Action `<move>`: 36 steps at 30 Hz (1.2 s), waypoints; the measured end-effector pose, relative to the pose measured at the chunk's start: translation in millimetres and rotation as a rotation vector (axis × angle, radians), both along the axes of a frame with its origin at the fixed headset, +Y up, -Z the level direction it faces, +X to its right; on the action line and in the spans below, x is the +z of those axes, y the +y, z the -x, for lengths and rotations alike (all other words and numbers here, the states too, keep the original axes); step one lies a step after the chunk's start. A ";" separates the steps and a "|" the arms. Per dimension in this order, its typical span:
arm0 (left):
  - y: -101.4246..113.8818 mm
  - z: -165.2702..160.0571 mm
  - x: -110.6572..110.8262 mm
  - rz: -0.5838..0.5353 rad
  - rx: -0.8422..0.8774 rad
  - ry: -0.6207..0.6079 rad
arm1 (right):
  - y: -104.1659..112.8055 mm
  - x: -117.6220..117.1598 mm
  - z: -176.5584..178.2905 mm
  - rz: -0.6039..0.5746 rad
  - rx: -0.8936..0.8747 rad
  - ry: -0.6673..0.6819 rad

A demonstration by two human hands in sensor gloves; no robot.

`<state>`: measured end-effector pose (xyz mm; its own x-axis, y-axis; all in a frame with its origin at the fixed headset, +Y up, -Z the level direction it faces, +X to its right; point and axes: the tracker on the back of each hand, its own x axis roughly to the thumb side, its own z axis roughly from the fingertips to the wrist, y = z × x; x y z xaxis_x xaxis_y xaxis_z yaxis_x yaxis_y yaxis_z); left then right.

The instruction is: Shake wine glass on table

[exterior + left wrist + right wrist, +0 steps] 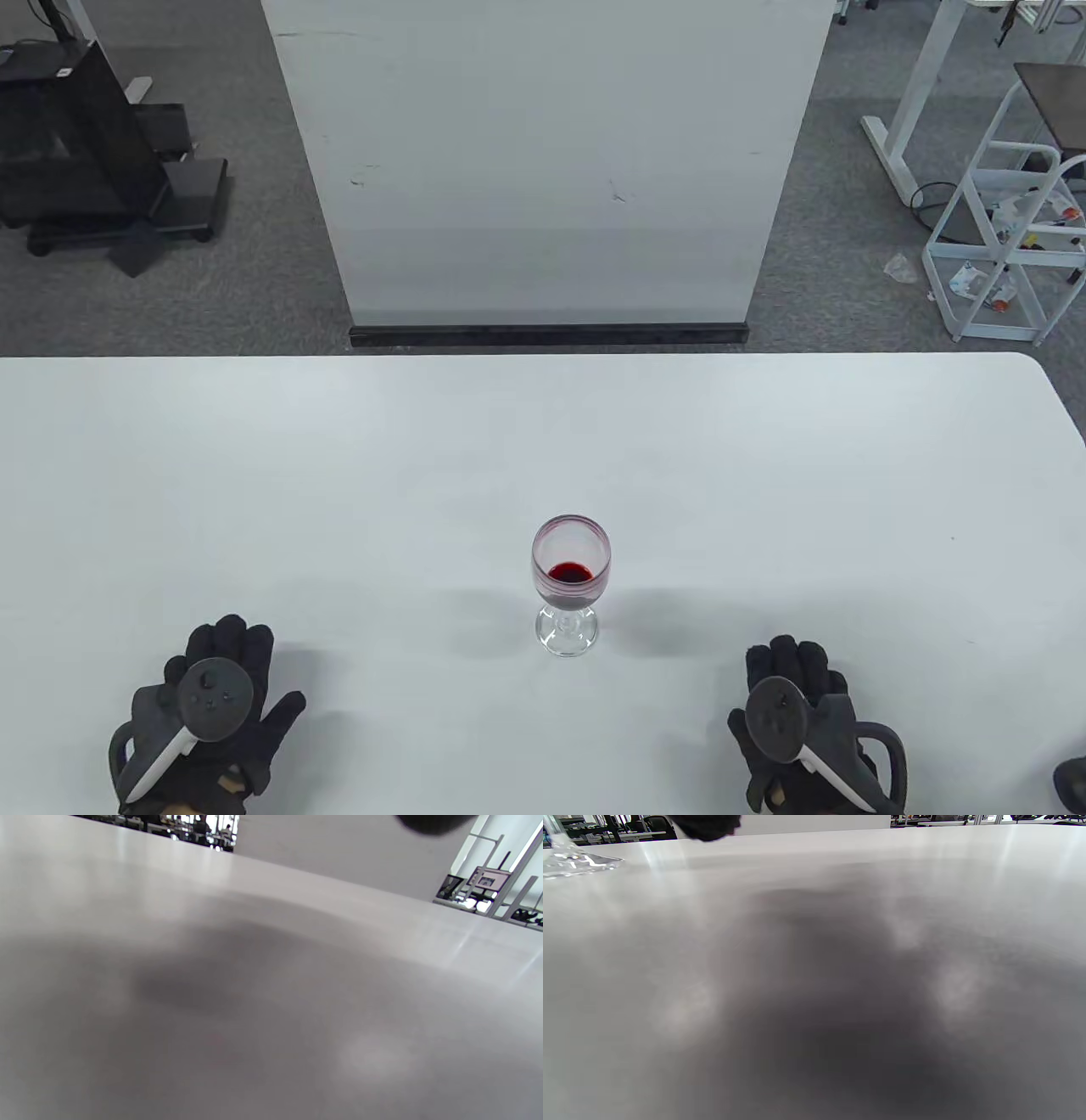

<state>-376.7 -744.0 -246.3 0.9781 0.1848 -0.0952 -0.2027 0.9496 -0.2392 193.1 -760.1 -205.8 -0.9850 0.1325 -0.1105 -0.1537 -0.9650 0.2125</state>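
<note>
Two gloved hands are lying palm-down on the white table, one on each side of the wine glass, and neither is touching it. The wine glass is standing upright near the table's front edge, midway between the hands, with a small pool of red liquid sitting low in its bowl. Left of the glass and nearer the front edge, the left hand is resting flat with its fingers spread, its grip open and holding nothing. Right of the glass, well apart from it, the right hand is lying the same way, fingers stretched forward, its grip likewise open and holding nothing. Each hand is carrying a dark round tracker strapped to its back. In the right wrist view the glass's clear foot is showing at the upper left, standing on the table. Beyond the far edge of the table from the glass, a white panel is standing upright on the grey floor. No writing or label can be read anywhere.
</note>
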 end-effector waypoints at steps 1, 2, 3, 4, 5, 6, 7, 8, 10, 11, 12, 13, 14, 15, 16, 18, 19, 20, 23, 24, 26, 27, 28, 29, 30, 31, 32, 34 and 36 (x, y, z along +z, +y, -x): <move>0.2 0.0 0.2 -0.002 0.001 0.000 | 0.0 0.0 0.0 0.001 -0.001 0.002; 0.2 0.0 0.3 -0.004 0.000 -0.001 | -0.2 -0.2 0.0 0.003 -0.003 0.003; 0.3 0.0 0.4 -0.004 0.000 -0.001 | -0.3 -0.5 -0.1 0.005 -0.006 0.004; 0.4 0.2 0.4 -0.006 0.001 0.001 | -0.5 -0.7 -0.2 0.008 -0.011 0.005; 0.6 0.5 0.5 -0.008 0.002 0.003 | -0.6 -0.7 -0.2 0.010 -0.015 0.005; 0.6 0.7 0.4 -0.009 0.004 0.004 | -0.9 -0.7 -0.1 0.010 -0.016 0.006; 0.4 1.1 0.3 -0.008 0.006 0.005 | -0.7 -0.4 0.1 0.009 -0.016 0.007; 0.0 1.1 0.0 -0.005 0.006 0.006 | -0.8 -0.3 0.2 0.009 -0.017 0.009; -1.6 0.5 -1.0 0.007 -0.001 0.005 | -0.8 -0.1 0.5 0.009 -0.019 0.011; -2.0 0.1 -1.3 0.010 -0.001 0.003 | -0.6 -0.1 0.5 0.008 -0.019 0.012; -2.2 -0.3 -1.5 0.011 -0.002 0.001 | -1.0 -0.2 0.4 0.007 -0.019 0.012; -2.1 -0.4 -1.4 0.011 -0.002 0.000 | -1.1 -0.4 0.3 0.007 -0.019 0.012; -2.1 -0.2 -1.4 0.009 -0.001 0.000 | -1.4 -0.6 0.4 0.009 -0.019 0.012; -1.7 0.5 -1.0 0.004 0.002 0.000 | -2.3 -1.2 0.6 0.014 -0.017 0.013; -1.5 0.8 -0.9 0.003 0.003 0.001 | -2.8 -1.6 0.8 0.018 -0.018 0.013; -1.1 1.4 -0.9 0.003 0.010 0.002 | -3.5 -3.5 0.8 0.014 -0.027 0.017; -1.0 1.5 -0.9 0.003 0.012 0.002 | -3.4 -4.9 0.5 0.012 -0.038 0.016; -1.1 1.3 -0.9 0.003 0.013 0.001 | -3.2 -6.9 0.6 0.011 -0.046 0.007; -1.5 1.1 -1.2 0.003 0.014 -0.004 | 1.9 -14.8 3.2 -0.007 -0.056 0.000; -1.4 1.0 -1.1 0.004 0.015 -0.004 | 4.5 -17.9 4.0 -0.012 -0.064 -0.001; -1.4 1.0 -1.1 0.005 0.019 -0.005 | 12.1 -25.2 8.9 -0.032 -0.100 -0.010; -1.5 1.1 -1.2 0.006 0.020 -0.005 | 17.4 -30.5 13.1 -0.047 -0.138 -0.010; -1.4 0.9 -1.1 0.007 0.020 -0.006 | 20.4 -33.6 15.6 -0.055 -0.176 -0.010; -1.4 0.8 -1.1 0.008 0.020 -0.006 | 24.7 -39.3 20.5 -0.070 -0.267 -0.024; -1.3 0.7 -1.1 0.009 0.021 -0.007 | 27.7 -44.0 24.8 -0.080 -0.344 -0.035; -1.3 0.7 -1.1 0.009 0.023 -0.007 | 28.4 -45.0 25.9 -0.082 -0.361 -0.037; -1.2 0.7 -1.1 0.008 0.026 -0.008 | 32.1 -50.9 32.5 -0.084 -0.447 -0.043; -1.1 0.7 -1.0 0.005 0.028 -0.009 | 35.5 -58.4 42.1 -0.083 -0.498 -0.040; -1.1 0.7 -1.1 0.003 0.031 -0.010 | 39.5 -66.2 54.6 -0.097 -0.507 -0.032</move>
<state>-377.4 -745.2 -247.4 0.9729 0.2145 -0.0864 -0.2294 0.9422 -0.2444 138.5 -720.6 -272.0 -0.7905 0.6037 -0.1033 -0.6123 -0.7824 0.1133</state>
